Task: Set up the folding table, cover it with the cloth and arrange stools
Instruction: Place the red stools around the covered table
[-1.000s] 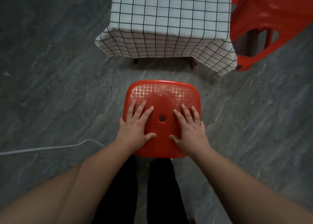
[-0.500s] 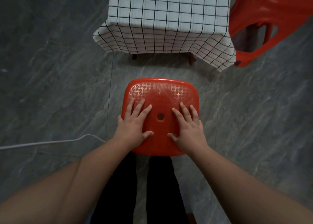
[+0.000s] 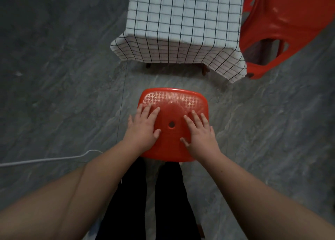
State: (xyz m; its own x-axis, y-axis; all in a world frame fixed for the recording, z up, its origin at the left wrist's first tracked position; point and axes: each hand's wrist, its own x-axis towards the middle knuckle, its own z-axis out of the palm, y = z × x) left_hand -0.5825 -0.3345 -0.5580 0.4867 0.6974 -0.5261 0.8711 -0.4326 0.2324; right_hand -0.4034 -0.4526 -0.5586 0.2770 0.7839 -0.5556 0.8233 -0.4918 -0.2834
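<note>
A red stool [image 3: 173,113] stands on the grey floor [image 3: 59,94] at the centre of the view, its seat facing up with a small hole in the middle. The left hand [image 3: 143,129] lies flat on the seat's 9 o'clock side and the right hand [image 3: 199,132] on its 3 o'clock side, fingers straight and slightly spread, pressing the top without gripping it. At 12 o'clock from the stool, near but apart, is the table, draped in a white cloth [image 3: 183,26] with a black grid; two dark legs [image 3: 205,70] show beneath the hem. A second stool [image 3: 282,27], also red, is tilted at 2 o'clock, just beside the cloth's corner. A white cable [image 3: 47,160] runs along the floor at 8 o'clock.
</note>
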